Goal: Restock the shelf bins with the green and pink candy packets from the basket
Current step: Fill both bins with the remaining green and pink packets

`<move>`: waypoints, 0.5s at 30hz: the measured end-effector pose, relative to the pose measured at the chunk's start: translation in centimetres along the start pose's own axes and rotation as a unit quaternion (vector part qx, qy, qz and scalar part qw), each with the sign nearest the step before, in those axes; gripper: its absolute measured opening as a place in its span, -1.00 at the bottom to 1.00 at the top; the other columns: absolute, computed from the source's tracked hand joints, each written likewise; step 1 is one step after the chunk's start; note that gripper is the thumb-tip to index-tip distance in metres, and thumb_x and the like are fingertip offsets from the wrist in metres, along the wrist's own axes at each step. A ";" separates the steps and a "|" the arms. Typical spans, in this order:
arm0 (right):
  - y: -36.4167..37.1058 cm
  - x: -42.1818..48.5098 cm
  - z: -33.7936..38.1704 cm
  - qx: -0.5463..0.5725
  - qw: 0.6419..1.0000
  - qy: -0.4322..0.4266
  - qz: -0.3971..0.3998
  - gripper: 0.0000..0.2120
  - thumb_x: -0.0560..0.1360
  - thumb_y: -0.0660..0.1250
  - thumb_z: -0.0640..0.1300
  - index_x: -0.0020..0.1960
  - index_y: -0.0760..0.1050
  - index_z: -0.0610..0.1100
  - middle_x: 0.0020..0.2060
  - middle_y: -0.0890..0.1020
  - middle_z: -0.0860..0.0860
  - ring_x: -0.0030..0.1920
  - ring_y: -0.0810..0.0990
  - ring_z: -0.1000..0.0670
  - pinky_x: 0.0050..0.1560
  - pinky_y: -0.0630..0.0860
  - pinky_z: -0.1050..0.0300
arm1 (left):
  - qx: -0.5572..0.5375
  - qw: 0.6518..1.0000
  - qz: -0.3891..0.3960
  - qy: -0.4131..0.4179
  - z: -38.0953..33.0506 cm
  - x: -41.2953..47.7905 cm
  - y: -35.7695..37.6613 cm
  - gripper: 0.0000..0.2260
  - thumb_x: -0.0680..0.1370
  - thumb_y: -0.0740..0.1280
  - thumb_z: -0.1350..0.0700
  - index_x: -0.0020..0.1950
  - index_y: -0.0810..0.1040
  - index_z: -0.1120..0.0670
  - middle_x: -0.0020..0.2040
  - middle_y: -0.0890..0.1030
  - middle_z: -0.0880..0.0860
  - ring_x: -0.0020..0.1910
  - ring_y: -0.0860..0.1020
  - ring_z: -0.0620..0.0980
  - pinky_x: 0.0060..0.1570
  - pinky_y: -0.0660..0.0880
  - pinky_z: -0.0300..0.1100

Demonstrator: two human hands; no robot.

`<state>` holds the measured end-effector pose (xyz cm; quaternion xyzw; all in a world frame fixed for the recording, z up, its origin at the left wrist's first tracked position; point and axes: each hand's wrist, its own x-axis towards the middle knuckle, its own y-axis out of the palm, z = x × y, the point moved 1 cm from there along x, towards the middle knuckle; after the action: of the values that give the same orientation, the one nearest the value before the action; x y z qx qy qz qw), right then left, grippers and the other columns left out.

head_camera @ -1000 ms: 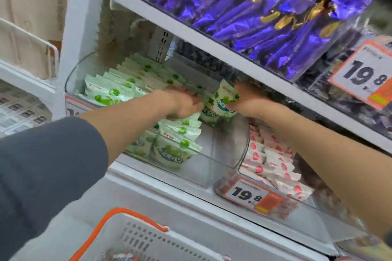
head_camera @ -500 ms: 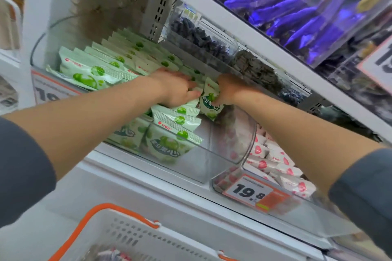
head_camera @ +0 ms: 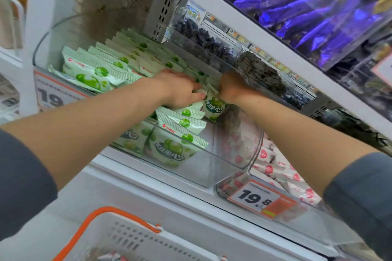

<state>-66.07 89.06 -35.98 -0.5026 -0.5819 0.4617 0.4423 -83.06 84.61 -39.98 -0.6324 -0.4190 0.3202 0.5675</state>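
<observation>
The right hand [head_camera: 231, 88] curls its fingers around one green packet [head_camera: 213, 107] standing in the clear bin [head_camera: 233, 154]. The left hand [head_camera: 180, 89] rests with stretched fingers on the green row [head_camera: 101, 72] just left of it. Pink packets [head_camera: 275, 167] lie in the right bin [head_camera: 222, 188], and the basket [head_camera: 127, 237] is near, below the white shelf [head_camera: 148, 186].

Before you runs a white shelf [head_camera: 131, 186], slanting in your view. Two clear plastic bins stand on it, one just beside the other. The left bin [head_camera: 212, 165] holds green candy packets [head_camera: 91, 74] in overlapping rows, with a price label [head_camera: 51, 95] on its front. The right bin [head_camera: 222, 188] holds pink candy packets [head_camera: 273, 167] and carries a price tag [head_camera: 254, 198] reading 19.8, with an orange patch.
</observation>
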 end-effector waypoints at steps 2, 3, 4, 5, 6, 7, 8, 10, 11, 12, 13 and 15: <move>-0.2 0.3 0.0 0.023 1.000 0.008 0.000 -0.82 0.45 0.38 -0.34 -0.11 0.41 -0.15 -0.31 0.38 -0.03 -0.17 0.44 -0.03 -0.48 0.19 0.27 | 0.002 1.000 -0.001 0.001 0.0 0.1 0.0 -0.44 0.63 -0.13 -0.28 0.59 0.07 -0.10 0.59 0.10 -0.02 0.56 0.08 0.02 0.51 0.03 0.06; -0.3 0.5 -0.3 0.037 0.999 0.021 -0.006 -0.82 0.45 0.38 -0.33 -0.17 0.39 -0.16 -0.30 0.40 -0.02 -0.20 0.45 -0.02 -0.48 0.20 0.28 | 0.002 1.000 -0.001 0.002 0.0 0.1 0.1 -0.44 0.63 -0.14 -0.29 0.59 0.07 -0.10 0.59 0.10 -0.02 0.56 0.07 0.02 0.51 0.03 0.06; -0.4 0.6 -0.5 0.046 0.998 0.030 -0.018 -0.80 0.45 0.37 -0.32 -0.23 0.37 -0.17 -0.31 0.42 -0.01 -0.24 0.47 -0.01 -0.48 0.24 0.28 | 0.001 1.000 0.000 0.004 0.1 0.2 0.2 -0.43 0.62 -0.14 -0.29 0.59 0.07 -0.10 0.60 0.10 -0.02 0.57 0.07 0.02 0.51 0.03 0.06; -0.3 0.9 -0.8 0.053 0.998 0.035 -0.030 -0.84 0.46 0.36 -0.32 -0.24 0.41 -0.19 -0.32 0.46 -0.02 -0.25 0.51 -0.01 -0.46 0.32 0.27 | 0.000 1.000 0.000 0.006 0.1 0.2 0.2 -0.43 0.62 -0.14 -0.29 0.59 0.06 -0.10 0.60 0.10 -0.02 0.57 0.07 0.01 0.51 0.02 0.06; -0.3 1.0 -0.8 0.049 0.997 0.032 -0.044 -0.93 0.47 0.34 -0.33 -0.17 0.50 -0.23 -0.29 0.53 -0.05 -0.21 0.57 -0.04 -0.36 0.45 0.27 | -0.002 1.000 -0.002 0.008 0.2 0.2 0.3 -0.44 0.62 -0.14 -0.29 0.59 0.06 -0.10 0.59 0.10 -0.03 0.57 0.06 0.01 0.51 0.02 0.06; -0.1 1.2 -0.9 0.053 0.996 0.033 -0.060 -0.92 0.47 0.34 -0.35 -0.04 0.57 -0.27 -0.20 0.60 -0.10 -0.13 0.62 -0.07 -0.19 0.56 0.21 | -0.004 1.000 -0.005 0.009 0.3 0.3 0.3 -0.44 0.62 -0.14 -0.29 0.59 0.06 -0.10 0.59 0.10 -0.03 0.57 0.06 0.00 0.51 0.02 0.06; 0.2 1.3 -1.1 0.055 0.995 0.040 -0.069 -0.81 0.47 0.33 -0.37 0.07 0.59 -0.28 -0.10 0.64 -0.14 -0.05 0.64 -0.10 -0.05 0.60 0.14 | -0.007 1.000 -0.005 0.011 0.3 0.3 0.3 -0.44 0.62 -0.14 -0.29 0.59 0.06 -0.11 0.59 0.10 -0.04 0.57 0.06 0.00 0.51 0.01 0.06; 0.1 1.1 -1.0 0.079 0.993 0.045 -0.082 -0.72 0.46 0.32 -0.40 0.16 0.57 -0.30 -0.02 0.64 -0.17 0.01 0.64 -0.14 0.07 0.60 0.07 | -0.012 1.000 -0.004 0.014 0.2 0.2 0.2 -0.44 0.63 -0.13 -0.28 0.58 0.08 -0.11 0.59 0.10 -0.04 0.57 0.06 0.00 0.51 0.01 0.05; -0.2 0.6 -0.8 0.083 0.992 0.038 -0.085 -0.73 0.45 0.30 -0.41 0.14 0.57 -0.31 -0.03 0.64 -0.16 0.01 0.64 -0.15 0.09 0.60 0.04 | -0.026 1.000 -0.004 0.015 0.2 0.1 0.2 -0.45 0.63 -0.10 -0.28 0.58 0.11 -0.10 0.59 0.13 -0.04 0.56 0.09 0.00 0.51 0.02 0.04; -0.7 -0.2 -0.6 0.085 0.992 0.026 -0.086 -0.76 0.46 0.29 -0.41 0.09 0.59 -0.30 -0.04 0.63 -0.14 0.02 0.63 -0.16 0.11 0.59 0.01 | -0.052 0.999 -0.006 0.014 0.3 -0.2 -0.1 -0.46 0.63 -0.06 -0.27 0.57 0.16 -0.09 0.57 0.18 -0.03 0.54 0.15 0.02 0.50 0.07 0.03; -1.1 -1.2 -0.4 0.088 0.992 0.013 -0.087 -0.78 0.47 0.27 -0.40 0.06 0.60 -0.27 -0.02 0.63 -0.13 0.04 0.62 -0.16 0.14 0.57 0.01 | -0.091 0.996 -0.016 0.011 0.3 -0.5 -0.4 -0.48 0.63 0.00 -0.25 0.54 0.25 -0.07 0.54 0.27 0.00 0.51 0.24 0.05 0.47 0.16 0.01; -2.1 -4.4 0.2 0.102 0.990 -0.024 -0.098 -0.77 0.50 0.27 -0.36 0.07 0.62 -0.19 0.08 0.62 -0.12 0.10 0.59 -0.14 0.16 0.51 0.08 | -0.161 0.985 -0.068 0.000 0.0 -1.5 -1.4 -0.60 0.63 0.14 -0.16 0.40 0.46 -0.04 0.37 0.51 0.05 0.32 0.47 0.10 0.32 0.40 0.00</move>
<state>-66.17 84.50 -34.15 -0.3842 -0.5888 0.4846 0.5205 -83.97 83.32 -38.68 -0.6856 -0.5073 0.2087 0.4787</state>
